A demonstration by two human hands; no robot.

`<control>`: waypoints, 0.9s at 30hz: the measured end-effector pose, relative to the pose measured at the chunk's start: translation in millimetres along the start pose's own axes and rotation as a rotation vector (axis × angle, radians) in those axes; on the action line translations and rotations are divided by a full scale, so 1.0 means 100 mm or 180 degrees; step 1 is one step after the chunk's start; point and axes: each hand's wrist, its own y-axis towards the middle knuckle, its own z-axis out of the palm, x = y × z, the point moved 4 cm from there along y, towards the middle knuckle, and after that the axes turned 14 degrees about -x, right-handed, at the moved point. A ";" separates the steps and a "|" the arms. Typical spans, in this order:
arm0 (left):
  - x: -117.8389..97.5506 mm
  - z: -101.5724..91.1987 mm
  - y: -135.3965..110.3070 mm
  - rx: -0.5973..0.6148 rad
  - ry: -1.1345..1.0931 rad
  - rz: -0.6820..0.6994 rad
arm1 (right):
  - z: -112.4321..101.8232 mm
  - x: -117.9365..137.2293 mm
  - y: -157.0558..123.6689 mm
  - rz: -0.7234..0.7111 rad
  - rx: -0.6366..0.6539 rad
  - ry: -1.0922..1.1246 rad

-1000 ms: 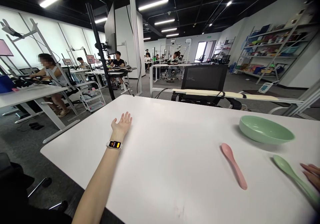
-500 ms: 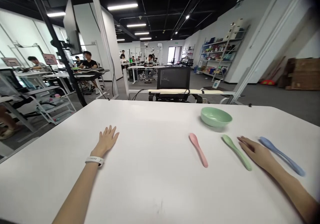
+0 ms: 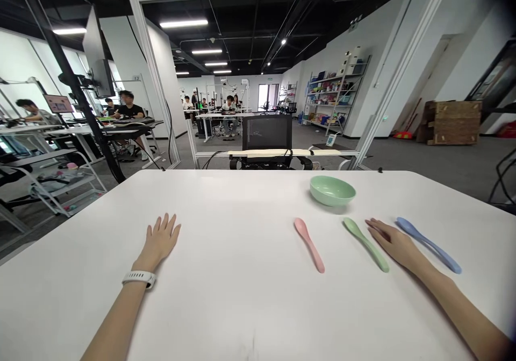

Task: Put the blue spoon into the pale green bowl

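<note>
My left hand (image 3: 158,241) lies flat on the left of the white table (image 3: 226,275), fingers spread, with nothing in it. A pale watch band (image 3: 139,279) circles that wrist. On the right, my right hand (image 3: 392,242) rests on the tabletop between a green spoon (image 3: 366,244) and a blue spoon (image 3: 429,244). Its fingers are stretched out and hold nothing. Left of the green spoon lies a pink spoon (image 3: 309,245). Behind the spoons stands a green bowl (image 3: 332,191), upright; the part of its inside that shows has nothing in it.
A black mesh chair (image 3: 266,133) stands beyond the far table edge, behind a frame bar (image 3: 258,153). Metal frame posts rise at both sides. Several people sit at desks in the background. Stocked shelves (image 3: 332,94) and a brown wooden crate (image 3: 453,122) are farther right.
The camera view has turned slightly to the right and tilted up, so the tabletop things appear farther left. Both hands keep their places on the table; the spoons and bowl have not moved.
</note>
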 end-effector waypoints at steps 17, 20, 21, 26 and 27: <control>-0.02 0.00 -0.03 -0.0148 -0.0038 -0.0024 | 0.01 -0.09 0.03 0.0075 0.0033 -0.0012; -0.02 0.00 -0.03 -0.0119 -0.0058 -0.0033 | 0.02 -0.10 0.03 0.0095 0.0011 0.0000; -0.02 0.00 -0.03 -0.0107 -0.0066 -0.0039 | 0.02 -0.11 0.02 0.0093 0.0000 0.0001; -0.02 0.00 -0.04 -0.0129 -0.0105 -0.0044 | 0.06 -0.17 0.04 0.0038 0.0010 -0.0081; -0.02 0.00 -0.04 -0.0134 -0.0105 -0.0039 | 0.05 -0.19 0.05 0.0002 0.0000 -0.0125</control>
